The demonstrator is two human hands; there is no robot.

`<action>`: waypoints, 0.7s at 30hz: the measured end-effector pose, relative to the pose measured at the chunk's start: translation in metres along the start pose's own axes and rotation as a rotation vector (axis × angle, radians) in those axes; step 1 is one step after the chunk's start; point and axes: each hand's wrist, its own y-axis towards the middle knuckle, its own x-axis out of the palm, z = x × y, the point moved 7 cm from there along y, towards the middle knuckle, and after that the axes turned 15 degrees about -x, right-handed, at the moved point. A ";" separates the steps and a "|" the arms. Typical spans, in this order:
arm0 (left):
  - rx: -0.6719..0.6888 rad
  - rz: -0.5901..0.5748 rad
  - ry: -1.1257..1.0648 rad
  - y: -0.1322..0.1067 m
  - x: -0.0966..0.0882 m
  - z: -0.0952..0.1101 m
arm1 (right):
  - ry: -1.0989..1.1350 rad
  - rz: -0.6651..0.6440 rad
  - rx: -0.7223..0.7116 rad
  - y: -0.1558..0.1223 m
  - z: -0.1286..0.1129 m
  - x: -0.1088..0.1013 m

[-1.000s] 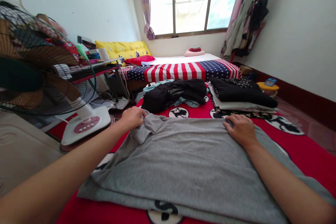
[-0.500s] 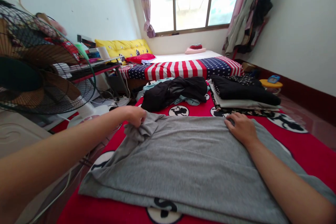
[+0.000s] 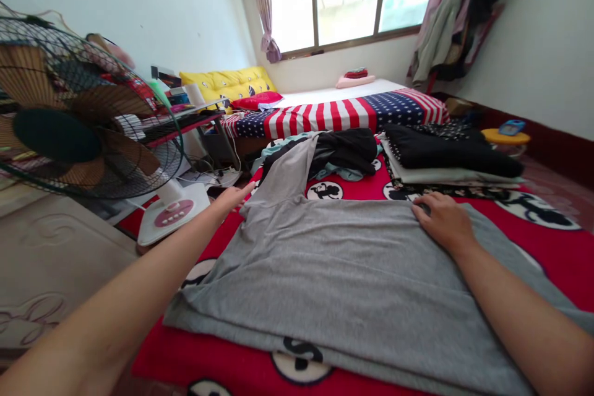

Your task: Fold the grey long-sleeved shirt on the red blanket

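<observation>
A grey shirt (image 3: 352, 278) lies spread over the red patterned bed cover (image 3: 185, 359). Its left sleeve (image 3: 290, 167) stretches away from me and reaches onto a heap of black clothes (image 3: 346, 151). Beside the base of that sleeve is my left hand (image 3: 236, 197), open with fingers straight, holding nothing. My right hand (image 3: 443, 219) rests palm down on the shirt's far edge, fingers laid out on the cloth.
Folded clothes (image 3: 450, 154) are stacked at the far right of the bed. A fan (image 3: 60, 130) stands close on my left. Beyond is another bed with a striped, starred cover (image 3: 320, 117). A yellow stool (image 3: 505, 138) stands at right.
My left hand has let go of the bunched sleeve, which now lies stretched out toward the black clothes. My right hand stays on the shirt. The view has shifted slightly left.
</observation>
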 end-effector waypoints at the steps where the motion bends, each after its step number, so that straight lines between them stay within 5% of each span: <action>1: -0.054 -0.111 0.008 0.000 0.008 -0.017 | -0.002 0.000 0.003 0.000 0.000 -0.001; 4: -0.038 -0.325 -0.099 -0.006 0.023 -0.037 | -0.011 0.004 0.005 0.000 -0.001 -0.002; 6: 0.080 -0.308 -0.196 -0.009 0.022 -0.032 | -0.014 0.006 0.001 0.000 -0.002 -0.002; 9: 0.201 -0.048 -0.184 -0.008 0.009 -0.026 | -0.010 0.010 -0.007 0.000 -0.001 -0.002; 12: 0.248 0.253 0.201 -0.009 0.004 -0.023 | -0.002 0.008 -0.009 0.000 0.000 -0.001; 16: 0.207 0.375 0.660 -0.009 0.012 -0.021 | -0.015 -0.009 0.032 -0.001 0.002 0.000; 21: 0.429 0.494 0.623 -0.023 0.019 0.024 | -0.145 -0.062 0.168 -0.005 0.007 -0.001</action>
